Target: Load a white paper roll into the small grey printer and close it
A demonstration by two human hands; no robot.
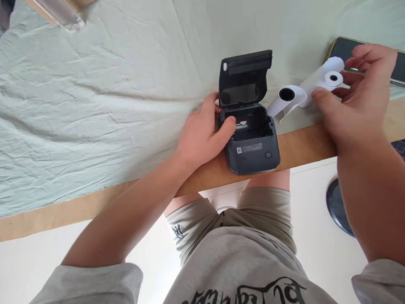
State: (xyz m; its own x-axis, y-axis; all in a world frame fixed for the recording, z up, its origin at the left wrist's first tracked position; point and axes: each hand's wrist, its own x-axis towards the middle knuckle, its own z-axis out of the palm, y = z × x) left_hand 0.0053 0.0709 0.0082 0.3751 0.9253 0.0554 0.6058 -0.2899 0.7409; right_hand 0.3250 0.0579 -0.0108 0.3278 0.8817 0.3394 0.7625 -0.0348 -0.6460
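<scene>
A small black label printer (252,155) sits at the table's front edge with its lid (245,80) raised and its roll bay exposed. My left hand (205,133) grips the printer's left side, the thumb over the bay's rim and the fingers mostly hidden behind. To the right lies a white paper roll (319,80) with a small dark core and a loose curled end. My right hand (360,93) has its thumb on this roll and its fingers curved around the far side. Between them, another paper roll (278,103) with a wide black core rests beside the printer, its end partly unwound.
A dark phone-like device (346,50) lies behind my right hand, partly covered by it. A pale green cloth (110,105) covers the table, leaving a wooden front edge (303,143) bare. A clear plastic object (68,17) stands at the far left. A round black object (338,207) is on the floor.
</scene>
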